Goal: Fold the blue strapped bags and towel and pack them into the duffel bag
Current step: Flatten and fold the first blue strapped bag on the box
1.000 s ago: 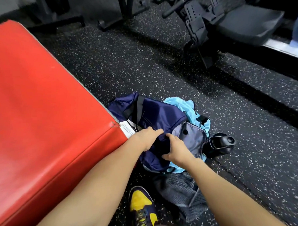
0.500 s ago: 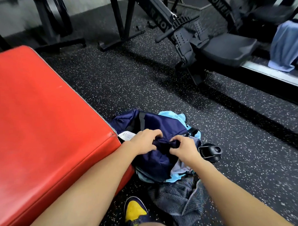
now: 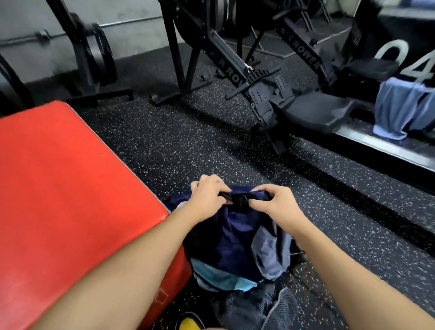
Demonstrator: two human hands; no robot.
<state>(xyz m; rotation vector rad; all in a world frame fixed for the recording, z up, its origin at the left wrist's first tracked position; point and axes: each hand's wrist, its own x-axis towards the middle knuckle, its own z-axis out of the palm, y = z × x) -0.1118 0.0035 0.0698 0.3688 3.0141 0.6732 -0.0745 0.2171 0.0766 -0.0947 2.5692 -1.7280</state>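
A red padded bench is filling the left side of the view, its corner sitting right against the bundle being handled. Beyond it, a black rowing machine is stretching across the floor, its seat lying beside a pale blue cloth draped over the rail at the right. A weight rack with black plates is standing against the grey wall at the back left. Near the bottom edge, a yellow and navy shoe is peeking out beside a dark grey towel lying crumpled on the floor.

The left hand and right hand are meeting over the top of the navy blue strapped bag. Both are curling their fingers tightly, pinching a black strap or buckle on the bag between them, knuckles almost touching. The bag is hanging from that grip, just beside the bench corner and above the towel. A grey panel of the bag is sagging at its right side, and a light blue bag is showing beneath its lower edge. Whether the light blue piece is lifted too or resting on the floor cannot be told.

The floor is black rubber matting speckled with white, running under all the equipment in what is looking like a gym.
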